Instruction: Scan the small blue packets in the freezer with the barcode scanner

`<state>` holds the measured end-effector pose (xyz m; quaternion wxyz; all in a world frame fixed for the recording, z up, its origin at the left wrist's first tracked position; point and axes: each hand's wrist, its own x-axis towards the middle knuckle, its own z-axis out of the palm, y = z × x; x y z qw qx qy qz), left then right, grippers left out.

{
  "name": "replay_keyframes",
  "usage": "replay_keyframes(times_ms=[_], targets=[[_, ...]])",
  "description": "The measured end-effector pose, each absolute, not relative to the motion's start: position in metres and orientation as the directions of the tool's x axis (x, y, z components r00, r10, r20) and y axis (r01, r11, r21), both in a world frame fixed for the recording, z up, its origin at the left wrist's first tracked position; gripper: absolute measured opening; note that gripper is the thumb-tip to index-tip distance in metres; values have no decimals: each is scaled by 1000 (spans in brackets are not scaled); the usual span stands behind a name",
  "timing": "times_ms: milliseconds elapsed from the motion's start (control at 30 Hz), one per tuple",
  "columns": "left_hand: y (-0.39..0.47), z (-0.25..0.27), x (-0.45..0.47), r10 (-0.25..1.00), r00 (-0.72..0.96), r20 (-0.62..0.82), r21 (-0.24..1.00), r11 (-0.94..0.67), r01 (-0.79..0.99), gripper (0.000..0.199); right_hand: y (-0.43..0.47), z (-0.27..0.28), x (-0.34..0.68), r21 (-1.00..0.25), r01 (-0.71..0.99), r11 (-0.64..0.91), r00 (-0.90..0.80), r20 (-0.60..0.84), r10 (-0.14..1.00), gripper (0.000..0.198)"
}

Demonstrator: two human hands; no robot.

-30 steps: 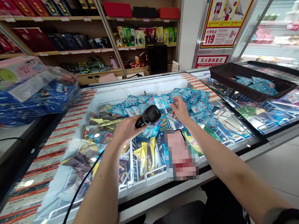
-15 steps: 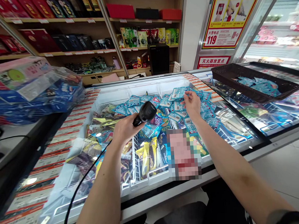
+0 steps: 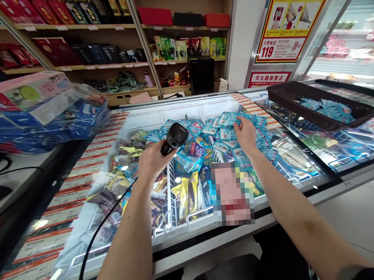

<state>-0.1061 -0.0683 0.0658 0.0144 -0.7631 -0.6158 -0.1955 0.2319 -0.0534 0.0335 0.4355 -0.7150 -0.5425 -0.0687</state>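
Observation:
My left hand [image 3: 153, 162] is wrapped round a black corded barcode scanner [image 3: 176, 136], whose head points forward over the freezer. Many small blue packets [image 3: 227, 134] lie spread and overlapping on the freezer's glass top [image 3: 135, 118]. At the far side of that spread, my right hand [image 3: 246, 134] has its bent fingers closed on the edge of one blue packet [image 3: 227, 119]; the exact fingertip contact is partly hidden. Beneath the glass, wrapped ice creams [image 3: 190, 190] sit in white wire baskets.
A dark brown tray [image 3: 282, 102] with more blue packets stands at the right. Plastic-wrapped boxes [image 3: 39, 111] are stacked at the left. The scanner cord [image 3: 94, 236] runs down towards me. A pixelated pinkish patch [image 3: 229, 188] covers the front edge. Stocked shelves [image 3: 113, 66] stand behind.
The scanner has shifted slightly left and its head has turned. My right hand stays at the blue packets, with the packet at its fingers lying a little lower. The whole view has moved slightly.

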Motion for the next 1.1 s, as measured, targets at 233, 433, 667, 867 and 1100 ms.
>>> replay_keyframes(times_ms=[233,433,667,867,1100], targets=[[-69,68,-109,940,103,325,246,-190,950,54,-61,42,216,-497,867,16,317,577,753,30],[-71,70,-111,938,96,332,253,-187,949,52,-59,43,184,-443,853,276,-2,526,850,30],[-71,72,-113,941,62,334,308,-171,936,50,-37,42,154,-400,731,553,-424,369,827,44],[-70,72,-116,941,67,333,336,-185,923,52,-21,41,132,-332,717,613,-553,263,790,51],[-69,71,-116,935,72,346,324,-191,927,56,-21,41,128,-326,786,525,-475,226,851,41]])
